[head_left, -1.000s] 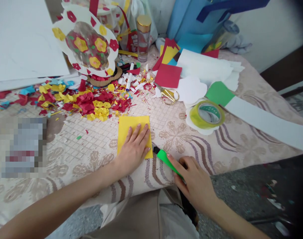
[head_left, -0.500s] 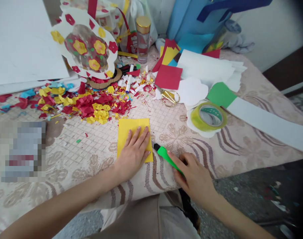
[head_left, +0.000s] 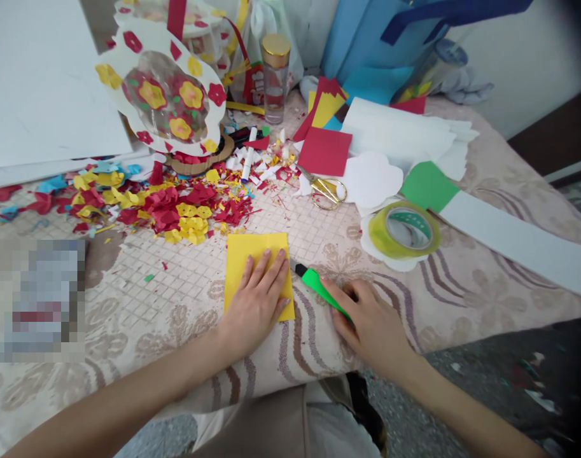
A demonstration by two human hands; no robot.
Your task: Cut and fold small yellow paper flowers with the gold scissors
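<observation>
A yellow sheet of folded-looking paper [head_left: 242,254] lies on the patterned tablecloth in front of me. My left hand [head_left: 259,292] rests flat on it, fingers stretched out and pointing away from me. In my right hand [head_left: 366,318] is a green utility knife [head_left: 319,286], with the index finger laid along its handle. The knife's blade is out and meets the right edge of the yellow paper; whether it has gone in between layers I cannot tell.
Red and yellow paper flowers and scraps [head_left: 161,203] lie beyond the paper. Gold scissors [head_left: 327,193], a tape roll [head_left: 405,229] and a white strip [head_left: 514,235] are to the right. A flower-decorated lantern-like craft [head_left: 168,95] and a gold-capped bottle [head_left: 275,76] stand behind.
The view has shifted slightly, so everything sits a little lower. The knife tip stays at the paper's right edge, a bit higher along it; the left hand keeps its place.
</observation>
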